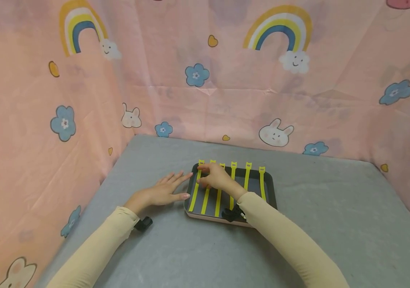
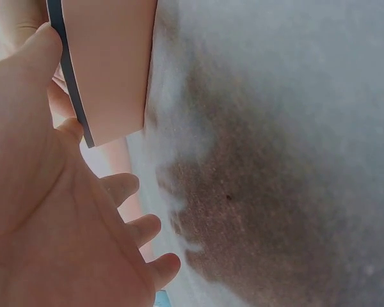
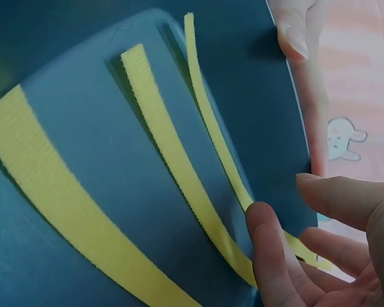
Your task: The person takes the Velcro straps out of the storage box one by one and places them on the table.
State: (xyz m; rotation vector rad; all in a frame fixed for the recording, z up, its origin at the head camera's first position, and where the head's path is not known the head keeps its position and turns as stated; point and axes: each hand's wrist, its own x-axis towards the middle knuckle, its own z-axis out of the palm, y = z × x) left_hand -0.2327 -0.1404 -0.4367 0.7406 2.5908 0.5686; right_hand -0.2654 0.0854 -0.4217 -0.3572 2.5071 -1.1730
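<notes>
A shallow dark tray [image 1: 270, 188] with a pale pink outer side holds several yellow hook-and-loop cable ties [image 1: 262, 182], laid in a row with slotted heads over the far rim. My left hand [image 1: 163, 192] has its fingers spread, with thumb and index fingertip at the tray's left rim. In the left wrist view the tray's pink side [image 2: 109, 70] stands beside that thumb. Over the leftmost cable tie [image 1: 195, 196] reaches my right hand [image 1: 217, 177], thumb and fingers apart near its head. The right wrist view has the fingertips [image 3: 262, 220] overlapping that tie.
The tray sits on a grey cloth-covered table [image 1: 169, 252]. Pink patterned fabric [image 1: 234, 104] hangs behind and at both sides. A black wrist camera [image 1: 143, 224] is on the left wrist, and another black device [image 1: 231, 215] under the right wrist overlaps the tray's near rim.
</notes>
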